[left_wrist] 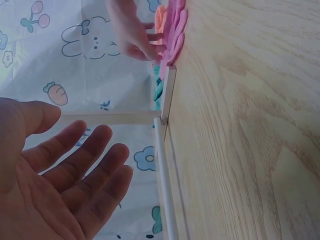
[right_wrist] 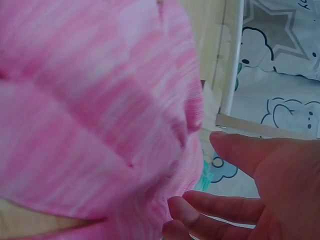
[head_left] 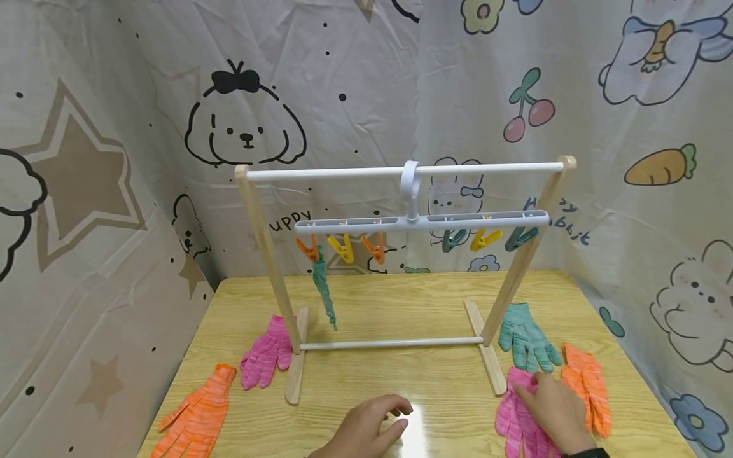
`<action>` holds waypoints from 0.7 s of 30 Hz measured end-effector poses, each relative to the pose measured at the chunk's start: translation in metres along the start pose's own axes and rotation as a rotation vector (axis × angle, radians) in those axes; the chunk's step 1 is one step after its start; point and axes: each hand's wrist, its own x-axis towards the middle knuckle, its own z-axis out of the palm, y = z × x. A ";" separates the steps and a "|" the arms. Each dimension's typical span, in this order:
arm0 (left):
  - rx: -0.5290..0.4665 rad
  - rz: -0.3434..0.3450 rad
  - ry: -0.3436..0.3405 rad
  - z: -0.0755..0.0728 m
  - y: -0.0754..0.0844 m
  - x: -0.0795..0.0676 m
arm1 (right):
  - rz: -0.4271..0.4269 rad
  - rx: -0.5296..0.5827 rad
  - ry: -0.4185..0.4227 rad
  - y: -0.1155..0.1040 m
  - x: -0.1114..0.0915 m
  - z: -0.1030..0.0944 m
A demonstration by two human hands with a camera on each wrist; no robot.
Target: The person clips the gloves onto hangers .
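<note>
My right hand [head_left: 552, 407] is at the pink glove [head_left: 512, 416] on the table's right side. The right wrist view shows its thumb apart from its bent fingers, whose tips meet the pink fabric [right_wrist: 100, 115]. Over the front middle of the table, my left hand [head_left: 372, 427] is held with loosely bent fingers and nothing in them. Beside the pink glove lie a teal glove [head_left: 523, 337] and an orange glove [head_left: 592, 388]. A twisted teal glove [head_left: 323, 289] hangs from the leftmost orange clothespin [head_left: 308, 249].
A wooden rack [head_left: 260, 248] with a white top rod [head_left: 326, 173] stands mid-table. From it hangs a grey hanger [head_left: 349, 224] with several clips, including a yellow clothespin [head_left: 342, 248]. On the left lie another pink glove [head_left: 266, 353] and another orange glove [head_left: 197, 413].
</note>
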 end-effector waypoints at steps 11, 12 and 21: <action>0.028 0.031 -0.027 0.005 -0.002 0.003 | -0.009 0.018 0.004 0.006 0.006 0.009; 0.025 0.029 -0.031 0.005 -0.001 0.003 | -0.016 0.014 0.010 0.006 0.006 0.010; 0.047 0.064 -0.013 0.010 0.000 0.004 | -0.012 -0.025 0.019 0.007 0.009 0.012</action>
